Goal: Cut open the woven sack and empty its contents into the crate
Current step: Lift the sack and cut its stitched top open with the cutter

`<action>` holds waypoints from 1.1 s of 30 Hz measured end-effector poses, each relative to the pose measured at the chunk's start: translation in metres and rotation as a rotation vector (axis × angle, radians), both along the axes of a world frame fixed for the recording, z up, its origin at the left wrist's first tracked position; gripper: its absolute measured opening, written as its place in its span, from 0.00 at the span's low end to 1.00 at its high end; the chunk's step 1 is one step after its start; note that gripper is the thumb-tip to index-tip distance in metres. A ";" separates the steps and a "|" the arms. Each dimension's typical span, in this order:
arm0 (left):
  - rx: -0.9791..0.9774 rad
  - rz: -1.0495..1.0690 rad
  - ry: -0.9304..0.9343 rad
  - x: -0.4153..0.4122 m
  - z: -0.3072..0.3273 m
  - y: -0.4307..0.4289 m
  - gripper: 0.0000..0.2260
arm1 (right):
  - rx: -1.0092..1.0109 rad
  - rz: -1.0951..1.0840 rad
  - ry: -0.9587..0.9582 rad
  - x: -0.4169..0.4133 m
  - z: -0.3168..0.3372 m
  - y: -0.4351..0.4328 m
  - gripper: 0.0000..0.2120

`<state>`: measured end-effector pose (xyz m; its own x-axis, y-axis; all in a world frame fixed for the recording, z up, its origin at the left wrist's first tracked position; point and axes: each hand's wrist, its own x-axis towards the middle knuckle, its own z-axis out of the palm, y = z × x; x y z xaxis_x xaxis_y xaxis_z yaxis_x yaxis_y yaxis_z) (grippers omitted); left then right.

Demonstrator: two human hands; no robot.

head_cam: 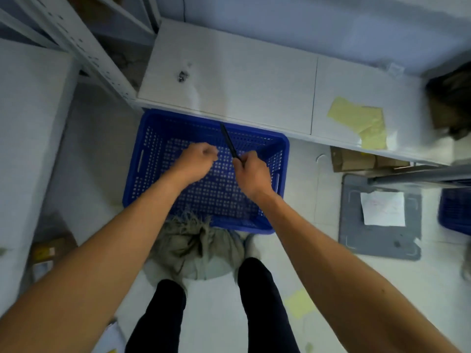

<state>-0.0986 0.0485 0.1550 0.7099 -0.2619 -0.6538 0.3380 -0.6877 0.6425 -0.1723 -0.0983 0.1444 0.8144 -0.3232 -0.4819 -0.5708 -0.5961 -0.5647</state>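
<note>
A blue perforated plastic crate stands on the floor below me, its inside bare. The grey-beige woven sack sits between my legs at the crate's near edge, its frayed top bunched upward. My right hand hovers over the crate, shut on a slim black knife that points away and to the left. My left hand is beside it over the crate, fingers curled into a fist with nothing visible in it. Neither hand touches the sack.
A white tabletop runs along the crate's far side, with yellow paper on it. A white surface stands at the left. On the floor at the right lie a grey lid with a sheet of paper, cardboard boxes and another blue crate.
</note>
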 end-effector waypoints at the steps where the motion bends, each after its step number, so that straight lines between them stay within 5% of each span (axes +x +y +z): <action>1: -0.013 0.015 -0.006 -0.005 0.018 0.006 0.13 | -0.001 0.001 -0.020 -0.008 0.017 0.011 0.12; 12: -0.142 0.088 -0.084 -0.076 0.165 0.089 0.13 | -0.053 -0.005 -0.185 -0.078 0.160 0.127 0.11; 21: -0.231 0.223 -0.077 -0.133 0.205 0.140 0.07 | -0.100 -0.008 -0.221 -0.155 0.208 0.179 0.11; 33: -0.301 0.296 -0.096 -0.269 0.226 0.135 0.08 | 0.383 -0.017 -0.210 -0.242 0.221 0.161 0.10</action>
